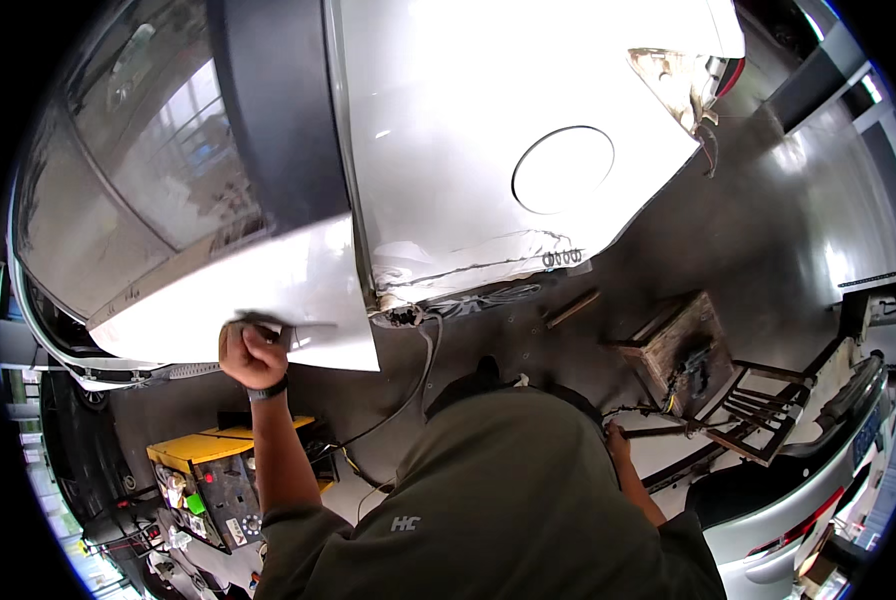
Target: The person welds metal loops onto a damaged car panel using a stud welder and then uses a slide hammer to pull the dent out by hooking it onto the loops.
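A white car (438, 120) with a crumpled rear quarter panel fills the upper part of the view. My left hand (253, 352), with a dark band at the wrist, is closed on the door handle (260, 320) of its white rear door (318, 270). Low at the right, my right hand (618, 438) is partly hidden by my body. Its fingers wrap around a dark bar-like tool (658, 432) that reaches out to the right. A small row of metal rings (562, 258) stands along the creased lower panel, below the round fuel flap (564, 170).
A yellow-topped equipment cart (218, 450) is at left, its cable (428, 360) running toward the wheel arch. At right are a worn wooden box (678, 345), a wooden chair (758, 410) and a silver car (798, 530). A wooden strip (572, 308) lies on the floor.
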Demonstrator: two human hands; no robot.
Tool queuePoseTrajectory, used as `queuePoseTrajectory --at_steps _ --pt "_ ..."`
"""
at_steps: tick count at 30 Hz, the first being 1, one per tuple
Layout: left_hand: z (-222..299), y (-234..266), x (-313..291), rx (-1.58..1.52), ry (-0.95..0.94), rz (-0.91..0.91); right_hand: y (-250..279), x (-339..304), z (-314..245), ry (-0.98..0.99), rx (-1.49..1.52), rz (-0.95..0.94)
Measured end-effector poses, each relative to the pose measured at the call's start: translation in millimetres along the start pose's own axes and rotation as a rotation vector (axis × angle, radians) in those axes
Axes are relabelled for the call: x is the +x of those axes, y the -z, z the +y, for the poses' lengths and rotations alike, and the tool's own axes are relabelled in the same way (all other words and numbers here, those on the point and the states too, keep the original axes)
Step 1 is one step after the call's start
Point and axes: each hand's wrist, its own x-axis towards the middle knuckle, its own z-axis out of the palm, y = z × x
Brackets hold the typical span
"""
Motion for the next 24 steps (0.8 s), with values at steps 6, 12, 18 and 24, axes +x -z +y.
queuePoseTrajectory --at_steps 6,12,18,24 --pt "-44.4 -81.4 48.0 0.248 0.161 0.0 -4.0 -7.3 -15.8 0.16 -0.125 -0.117" --pt "-51.3 -88.4 32.3 0.125 -0.017 -0.003 20.2 -15.9 -19.7 0.249 -0.068 -0.119" --pt "-32.6 -88.0 30.1 -0.068 0.283 -0.113 36.9 -29.8 -25.4 0.092 -0.075 0.088" --pt "10.7 -74.9 66.6 -0.253 0.227 0.081 62.1 -32.6 -38.4 0.225 0.167 0.282"
